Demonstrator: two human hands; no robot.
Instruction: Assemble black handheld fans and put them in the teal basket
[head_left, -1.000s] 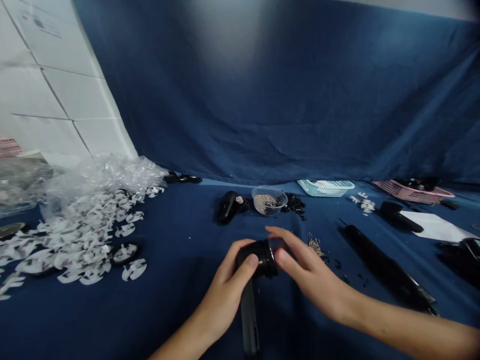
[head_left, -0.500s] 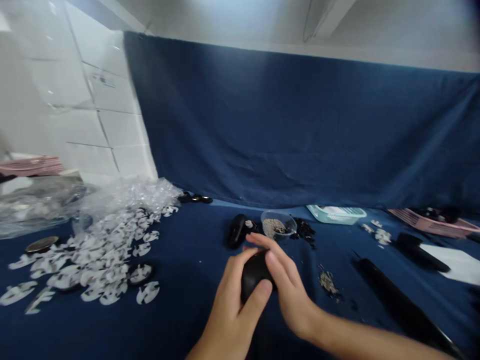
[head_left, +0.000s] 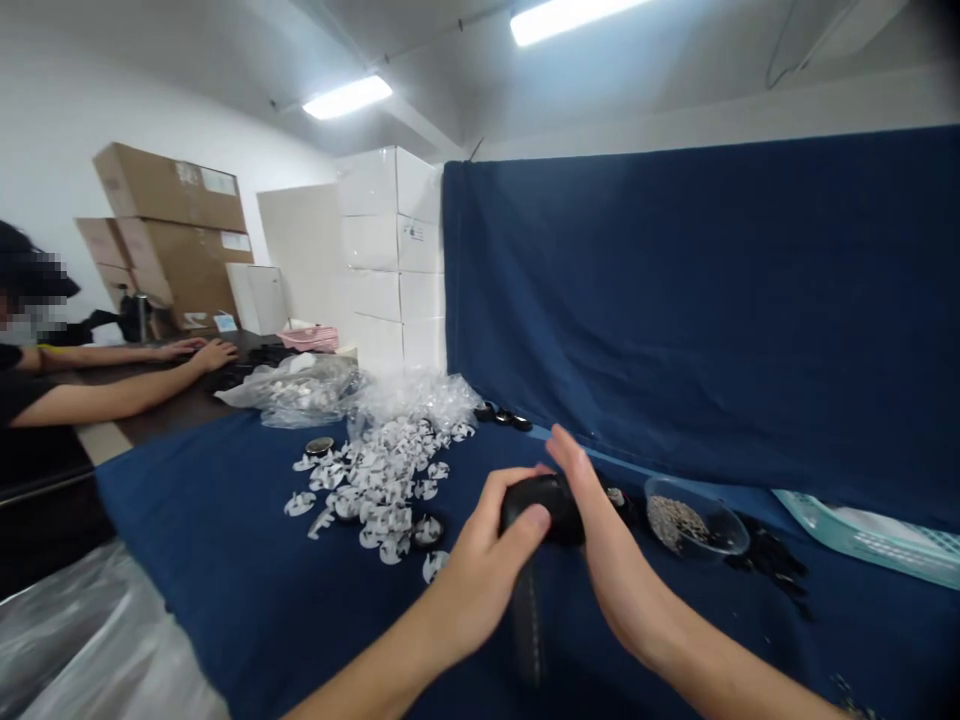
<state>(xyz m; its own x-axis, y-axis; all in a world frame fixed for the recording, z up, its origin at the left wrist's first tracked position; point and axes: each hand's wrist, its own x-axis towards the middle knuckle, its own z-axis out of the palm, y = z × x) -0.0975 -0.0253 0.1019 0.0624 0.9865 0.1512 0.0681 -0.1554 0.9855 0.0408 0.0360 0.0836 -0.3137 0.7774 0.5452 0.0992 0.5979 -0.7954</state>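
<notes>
My left hand (head_left: 487,560) is wrapped round a smooth black rounded piece (head_left: 536,495), its thumb lying across the near face. Against the right side of that piece rests my right hand (head_left: 611,545), fingers stretched out and pointing up. Beneath the piece a dark strip (head_left: 527,625) with a dotted light line hangs down; I cannot tell whether the two are joined. Left of my hands lies a heap of white plastic parts (head_left: 382,470). Just right of them stands a clear bowl (head_left: 731,535) of small metallic bits, probably screws.
Clear plastic wrap (head_left: 427,395) lies behind the white parts. Several small black pieces (head_left: 772,565) are beside the bowl, and a teal basket (head_left: 862,530) sits at the right. A co-worker's hands (head_left: 206,355) are at another table, far left. A blue curtain (head_left: 675,300) hangs behind.
The view has swung left, bringing the co-worker and boxes into sight. My right hand's fingers have straightened from a curve over the black piece. My left hand keeps its hold.
</notes>
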